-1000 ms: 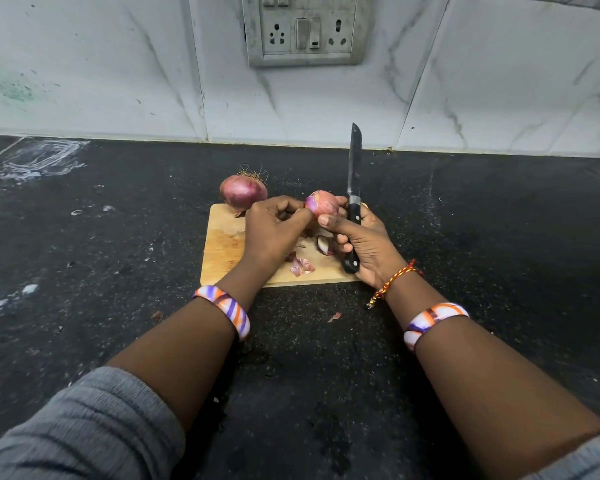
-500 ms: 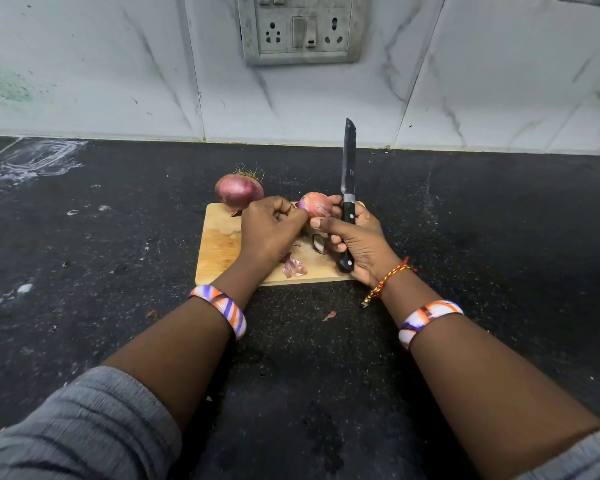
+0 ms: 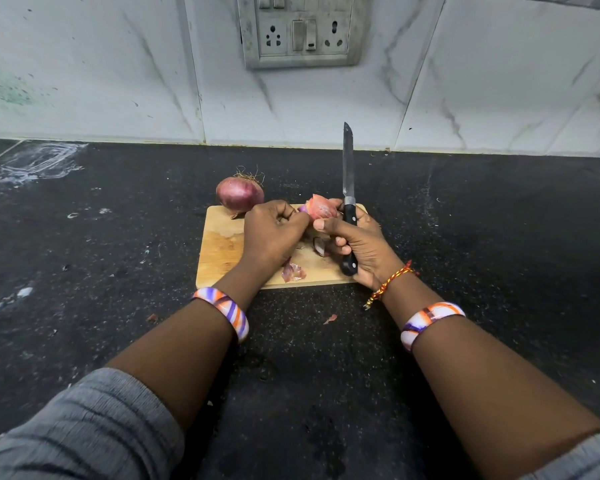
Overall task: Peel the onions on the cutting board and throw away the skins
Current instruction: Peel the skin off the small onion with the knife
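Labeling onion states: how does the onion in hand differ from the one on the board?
The held onion is gripped between left hand and right hand, skin lifting off; the resting onion lies untouched at the cutting board corner, skin and roots intact. Both are red.

The wooden cutting board (image 3: 222, 251) is crowded: both hands meet over its middle, the right hand (image 3: 357, 247) holding a knife (image 3: 348, 188) blade-up toward the wall. 1 unpeeled red onion (image 3: 239, 194) blocks the far-left corner, and loose skins (image 3: 293, 271) lie along the near edge. The board's left part and the black countertop (image 3: 101, 254) on either side lie open.
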